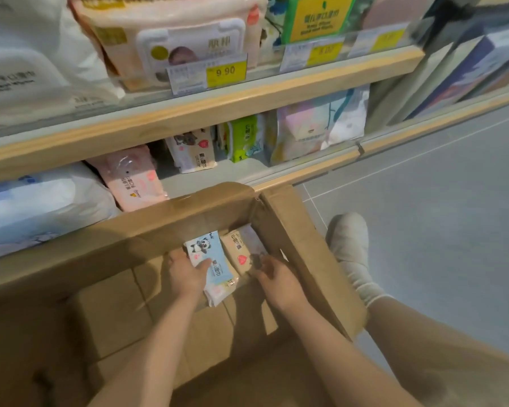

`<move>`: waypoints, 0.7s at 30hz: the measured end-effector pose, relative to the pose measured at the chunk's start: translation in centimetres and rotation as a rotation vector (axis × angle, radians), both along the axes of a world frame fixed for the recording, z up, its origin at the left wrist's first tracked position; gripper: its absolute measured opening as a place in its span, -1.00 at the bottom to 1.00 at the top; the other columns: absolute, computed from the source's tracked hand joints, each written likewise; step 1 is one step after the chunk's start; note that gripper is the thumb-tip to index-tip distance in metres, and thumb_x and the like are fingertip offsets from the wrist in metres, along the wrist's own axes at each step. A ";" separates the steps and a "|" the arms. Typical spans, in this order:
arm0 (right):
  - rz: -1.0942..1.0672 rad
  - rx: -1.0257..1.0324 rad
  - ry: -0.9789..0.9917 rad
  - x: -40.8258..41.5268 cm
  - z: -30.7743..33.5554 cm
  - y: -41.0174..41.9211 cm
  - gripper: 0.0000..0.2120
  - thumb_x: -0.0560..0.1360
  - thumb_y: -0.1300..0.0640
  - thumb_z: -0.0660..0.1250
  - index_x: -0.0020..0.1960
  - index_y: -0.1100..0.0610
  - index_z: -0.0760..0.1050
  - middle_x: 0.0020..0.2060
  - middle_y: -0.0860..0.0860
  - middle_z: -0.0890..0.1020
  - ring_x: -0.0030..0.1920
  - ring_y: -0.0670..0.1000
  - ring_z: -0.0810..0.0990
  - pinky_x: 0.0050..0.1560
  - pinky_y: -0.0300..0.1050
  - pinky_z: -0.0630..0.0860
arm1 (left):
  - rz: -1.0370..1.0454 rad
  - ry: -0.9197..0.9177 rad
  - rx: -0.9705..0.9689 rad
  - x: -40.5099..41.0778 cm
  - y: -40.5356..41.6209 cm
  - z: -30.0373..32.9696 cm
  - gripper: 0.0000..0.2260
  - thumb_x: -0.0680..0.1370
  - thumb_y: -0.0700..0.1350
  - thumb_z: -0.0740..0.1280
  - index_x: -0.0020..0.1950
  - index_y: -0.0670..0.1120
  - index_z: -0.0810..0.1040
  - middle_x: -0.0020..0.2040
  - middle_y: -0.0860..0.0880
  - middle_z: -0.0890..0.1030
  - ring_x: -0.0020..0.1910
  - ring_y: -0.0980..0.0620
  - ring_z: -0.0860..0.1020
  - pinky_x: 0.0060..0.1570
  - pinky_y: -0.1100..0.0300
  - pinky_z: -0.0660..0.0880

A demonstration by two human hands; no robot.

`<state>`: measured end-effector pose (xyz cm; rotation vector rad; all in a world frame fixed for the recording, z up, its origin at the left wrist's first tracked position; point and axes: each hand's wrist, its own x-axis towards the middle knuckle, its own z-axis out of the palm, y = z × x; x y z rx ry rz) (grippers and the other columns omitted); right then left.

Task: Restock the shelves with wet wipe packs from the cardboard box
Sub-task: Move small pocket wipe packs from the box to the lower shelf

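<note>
An open cardboard box [303, 248] stands on the floor against the lower shelf. In its far right corner lie a light-blue wet wipe pack with a panda [215, 259] and a beige pack with a red heart [241, 254] beside it. My left hand [185, 271] grips the blue panda pack, thumb on top of it. My right hand [274, 274] reaches onto the near end of the beige pack with curled fingers; whether it grips the pack is unclear. The lower shelf [206, 177] holds a similar pack with a cat print [193, 151] standing upright.
The lower shelf also carries a pink pack [133, 180], a green pack [244, 139], a pastel bag [321, 124] and a large white-blue bag [39, 201]. The upper shelf has larger packs behind a 9.90 price tag [225, 72]. My foot in a white sock [350, 245] rests on grey floor.
</note>
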<state>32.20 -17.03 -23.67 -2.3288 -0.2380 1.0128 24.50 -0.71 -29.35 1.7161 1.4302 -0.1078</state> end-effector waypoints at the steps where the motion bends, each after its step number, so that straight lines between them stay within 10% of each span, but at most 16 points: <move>1: 0.004 -0.014 0.004 0.0 0.0 0.0 -0.73 0.59 0.08 0.23 0.26 0.09 0.45 0.13 0.01 0.59 0.17 -0.01 0.54 -0.02 -0.28 0.34 | 0.016 0.005 -0.015 0.1 0.1 0.2 -0.62 0.42 -0.16 0.48 0.12 -0.29 0.44 0.09 -0.23 0.59 0.06 -0.19 0.57 -0.17 0.16 0.38; 9: 0.069 0.018 -0.071 -0.7 0.1 1.3 -0.76 0.55 0.12 0.26 0.21 0.10 0.49 0.05 -0.03 0.59 0.00 -0.03 0.57 -0.14 -0.31 0.39 | 0.140 -0.211 -0.400 -4.8 2.6 2.1 -0.86 0.47 -0.32 0.40 -0.04 -0.15 0.52 0.05 -0.19 0.63 -0.04 -0.14 0.62 -0.02 -0.11 0.57; 13: 0.130 0.017 -0.100 -1.4 0.4 2.9 -0.75 0.55 0.11 0.29 0.19 0.17 0.48 0.07 0.05 0.56 -0.05 0.01 0.54 -0.15 -0.35 0.36 | 0.137 -0.250 -0.453 -9.5 4.5 4.1 -0.75 0.49 -0.29 0.39 0.12 -0.11 0.46 0.04 -0.11 0.60 -0.03 -0.08 0.60 -0.15 0.06 0.55; 17: 0.142 0.017 -0.110 -2.5 0.0 5.3 -0.87 0.59 0.07 0.24 -0.12 0.05 0.40 -0.20 -0.06 0.46 -0.20 -0.06 0.47 -0.36 -0.45 0.31 | 0.188 -0.216 -0.436 -13.7 6.3 4.3 -0.74 0.47 -0.28 0.41 0.11 -0.10 0.47 0.05 -0.13 0.60 0.00 -0.13 0.60 -0.04 -0.01 0.56; 21: 0.217 -0.078 -0.101 -3.2 -3.5 7.2 -0.83 0.55 0.19 0.26 0.14 0.07 0.46 0.03 -0.03 0.51 0.00 0.01 0.52 -0.07 -0.26 0.43 | 0.257 -0.199 -0.427 -15.8 7.2 3.7 -0.78 0.48 -0.34 0.39 0.05 -0.12 0.48 0.03 -0.16 0.60 -0.11 -0.10 0.61 -0.13 0.02 0.56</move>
